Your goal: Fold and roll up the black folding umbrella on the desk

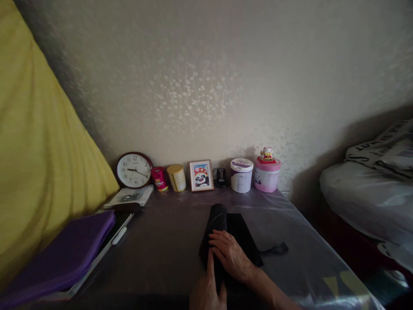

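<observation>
A piece of black fabric (240, 228) that looks like a loosely folded umbrella lies on the table in front of me. Its left side forms a rolled, rounded bundle (218, 215), and a flat flap spreads to the right. From the flap's right edge a thin dark strap (274, 249) trails over the tabletop. My right hand (230, 254) rests flat across the bundle, fingers stretched to the left. Below it, my left hand (209, 288) points its index finger forward along the fabric, beside the right fingertips. Its thumb stands apart; the other left fingers are hidden.
Along the back of the covered table (155, 249) stand a clock (134, 170), a pink can (159, 179), a yellow-lidded can (177, 178), a panda picture (201, 175) and two tubs (241, 176). A purple folder (71, 249) lies left, by the yellow curtain (38, 142).
</observation>
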The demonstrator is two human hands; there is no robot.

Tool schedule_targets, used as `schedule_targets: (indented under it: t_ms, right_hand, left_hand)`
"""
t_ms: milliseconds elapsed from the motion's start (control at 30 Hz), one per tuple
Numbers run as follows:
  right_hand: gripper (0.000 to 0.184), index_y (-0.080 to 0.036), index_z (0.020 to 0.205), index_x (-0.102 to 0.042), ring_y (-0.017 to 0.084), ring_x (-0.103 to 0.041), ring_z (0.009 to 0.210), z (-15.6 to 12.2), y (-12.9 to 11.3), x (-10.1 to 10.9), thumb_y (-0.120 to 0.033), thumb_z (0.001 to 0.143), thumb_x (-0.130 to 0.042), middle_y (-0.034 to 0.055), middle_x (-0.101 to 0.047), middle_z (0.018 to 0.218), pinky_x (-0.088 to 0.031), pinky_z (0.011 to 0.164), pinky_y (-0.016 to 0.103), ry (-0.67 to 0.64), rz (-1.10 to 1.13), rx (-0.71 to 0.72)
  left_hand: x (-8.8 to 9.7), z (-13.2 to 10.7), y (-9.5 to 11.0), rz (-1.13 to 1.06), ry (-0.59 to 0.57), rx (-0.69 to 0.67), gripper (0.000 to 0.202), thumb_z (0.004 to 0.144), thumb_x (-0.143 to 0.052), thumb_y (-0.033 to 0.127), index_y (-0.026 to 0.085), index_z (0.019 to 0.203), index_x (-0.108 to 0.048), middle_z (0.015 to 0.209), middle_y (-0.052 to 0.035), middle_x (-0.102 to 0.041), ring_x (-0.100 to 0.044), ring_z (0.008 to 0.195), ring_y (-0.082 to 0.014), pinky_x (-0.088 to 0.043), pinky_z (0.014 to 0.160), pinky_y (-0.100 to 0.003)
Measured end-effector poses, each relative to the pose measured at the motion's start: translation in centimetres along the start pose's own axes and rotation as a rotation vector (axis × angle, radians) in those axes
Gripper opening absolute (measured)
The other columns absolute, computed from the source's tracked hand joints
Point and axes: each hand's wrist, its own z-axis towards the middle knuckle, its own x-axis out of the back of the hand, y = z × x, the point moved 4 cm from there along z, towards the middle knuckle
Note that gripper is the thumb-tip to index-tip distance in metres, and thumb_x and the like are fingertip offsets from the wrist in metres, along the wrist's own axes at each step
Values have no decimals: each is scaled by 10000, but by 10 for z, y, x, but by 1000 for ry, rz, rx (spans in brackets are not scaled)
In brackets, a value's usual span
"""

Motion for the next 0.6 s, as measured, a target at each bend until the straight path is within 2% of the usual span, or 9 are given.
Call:
schedule_targets:
  t_ms: [133, 300, 433, 600]
  right_hand:
    - [269, -214, 1066, -597, 163, -398, 1208, 25, 29, -12, -244, 892, -394, 34, -585, 1172, -269, 1021, 379, -46, -85, 0]
    - [277, -251, 1033, -616, 164, -384, 1217, 60, 66, -19, -244, 896, -375, 14, -581, 1181, -230, 1022, 401, -83, -175, -58]
    - [272, -283, 1044, -607, 145, -371, 1225, 77, 86, -20, -270, 890, -384, -12, -542, 1234, -249, 1014, 351, -65, -219, -210]
    - [321, -210, 1149, -541, 193, -477, 1125, 76, 103, -10, -290, 877, -390, 78, -532, 1231, -345, 943, 338, 44, -265, -419]
  left_hand:
    - [0, 0, 0, -13, -13, 42, 732, 809, -386, 230, 112, 1389, 45, 1114, -129, -604, -612, 888, -198, -398, 775, -259]
    - [4, -2, 2, -7, -27, 81, 734, 813, -383, 232, 113, 1386, 60, 1096, -132, -610, -598, 929, -211, -399, 785, -280]
    - [7, -3, 4, 2, -47, 104, 727, 822, -370, 250, 133, 1385, 75, 1071, -128, -619, -597, 930, -220, -404, 779, -304]
    - [6, -3, 4, 30, -47, 114, 725, 826, -369, 255, 143, 1385, 79, 1043, -116, -629, -596, 934, -213, -403, 782, -299]
